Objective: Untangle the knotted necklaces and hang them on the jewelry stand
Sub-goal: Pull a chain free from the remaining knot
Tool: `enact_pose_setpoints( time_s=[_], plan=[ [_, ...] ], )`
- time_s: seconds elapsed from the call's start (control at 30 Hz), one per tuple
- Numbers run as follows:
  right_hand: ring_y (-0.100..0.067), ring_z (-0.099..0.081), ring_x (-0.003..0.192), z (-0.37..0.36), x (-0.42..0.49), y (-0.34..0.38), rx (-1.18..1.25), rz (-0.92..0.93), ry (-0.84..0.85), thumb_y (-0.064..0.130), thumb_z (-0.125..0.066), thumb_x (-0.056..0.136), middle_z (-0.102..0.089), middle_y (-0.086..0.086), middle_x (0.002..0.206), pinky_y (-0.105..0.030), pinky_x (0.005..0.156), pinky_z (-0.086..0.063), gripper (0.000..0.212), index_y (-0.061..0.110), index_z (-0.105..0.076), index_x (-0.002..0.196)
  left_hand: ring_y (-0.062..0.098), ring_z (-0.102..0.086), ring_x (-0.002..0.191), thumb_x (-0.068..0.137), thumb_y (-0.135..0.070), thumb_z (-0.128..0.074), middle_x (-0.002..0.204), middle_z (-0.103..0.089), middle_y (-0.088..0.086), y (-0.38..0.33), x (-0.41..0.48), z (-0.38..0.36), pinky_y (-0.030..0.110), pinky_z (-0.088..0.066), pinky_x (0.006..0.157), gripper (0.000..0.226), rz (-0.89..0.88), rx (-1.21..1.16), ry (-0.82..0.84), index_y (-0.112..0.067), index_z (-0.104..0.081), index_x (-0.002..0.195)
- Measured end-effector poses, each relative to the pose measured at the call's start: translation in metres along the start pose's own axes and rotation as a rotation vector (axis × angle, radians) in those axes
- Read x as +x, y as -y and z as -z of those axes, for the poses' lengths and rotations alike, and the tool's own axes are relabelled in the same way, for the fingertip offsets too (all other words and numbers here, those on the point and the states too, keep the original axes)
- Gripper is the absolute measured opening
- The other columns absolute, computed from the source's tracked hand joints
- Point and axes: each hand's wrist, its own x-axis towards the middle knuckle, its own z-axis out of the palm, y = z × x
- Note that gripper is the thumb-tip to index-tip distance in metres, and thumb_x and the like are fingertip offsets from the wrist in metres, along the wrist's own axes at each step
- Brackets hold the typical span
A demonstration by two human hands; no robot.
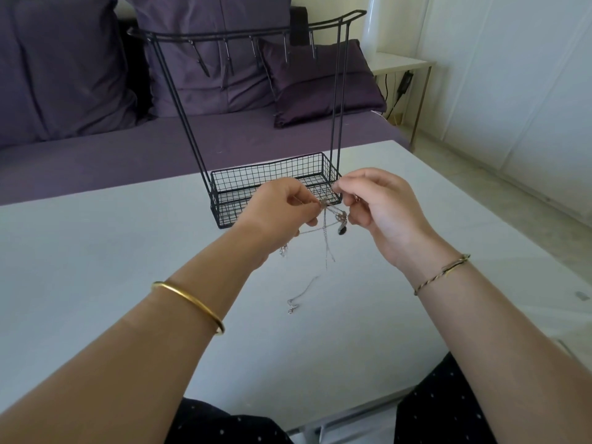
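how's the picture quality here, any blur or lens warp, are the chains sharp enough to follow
Head view: soft daylight, no hard glare; the wide lens makes the jewelry stand lean and splay; the necklaces pinched between left hand and right hand are thin and soft, so single strands in the knot cannot be followed.

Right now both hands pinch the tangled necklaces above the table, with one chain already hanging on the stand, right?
No: the head view shows the jewelry stand holding no chain yet. The left hand and right hand do pinch the tangled necklaces above the table.
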Motion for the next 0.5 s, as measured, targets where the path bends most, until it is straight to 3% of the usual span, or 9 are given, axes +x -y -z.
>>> enact_pose_setpoints(
  time_s=[0.17, 0.33, 0.5],
  plan=[
    [-0.01, -0.027, 0.04, -0.0006, -0.0016, 0.001, -0.02, -0.041, 0.01, 0.007, -0.057, 0.086, -0.044, -0.001, 0.059, -0.023, 0.049, -0.03, 0.012, 0.006, -0.064, 0.076, -0.003, -0.06, 0.055, 0.093, -0.013, -0.059, 0.078, -0.067, -0.004, 0.0013, -0.0003, 0.0001, 0.02, -0.043, 0.059, 0.009, -0.022, 0.001, -0.006, -0.015, -0.06, 0.084],
    [-0.008, -0.027, 0.037, -0.0006, -0.0028, 0.0016, -0.053, -0.072, -0.002, 0.007, -0.056, 0.085, -0.043, 0.0, 0.055, -0.02, 0.045, -0.03, 0.013, 0.007, -0.063, 0.074, 0.0, -0.068, 0.064, 0.093, -0.009, -0.058, 0.087, -0.071, 0.003, 0.0007, -0.0007, 0.0003, 0.021, -0.04, 0.061, 0.01, -0.004, -0.028, -0.004, -0.014, -0.058, 0.083],
    [-0.006, -0.028, 0.034, 0.0002, -0.003, 0.0011, -0.109, -0.127, 0.005, 0.009, -0.057, 0.085, -0.047, 0.002, 0.056, -0.019, 0.043, -0.03, 0.01, 0.008, -0.065, 0.079, 0.003, -0.066, 0.062, 0.095, -0.009, -0.053, 0.083, -0.072, -0.001, -0.0012, 0.0007, -0.0003, 0.018, -0.043, 0.063, 0.014, 0.01, -0.112, -0.038, -0.015, -0.053, 0.083]
  ],
)
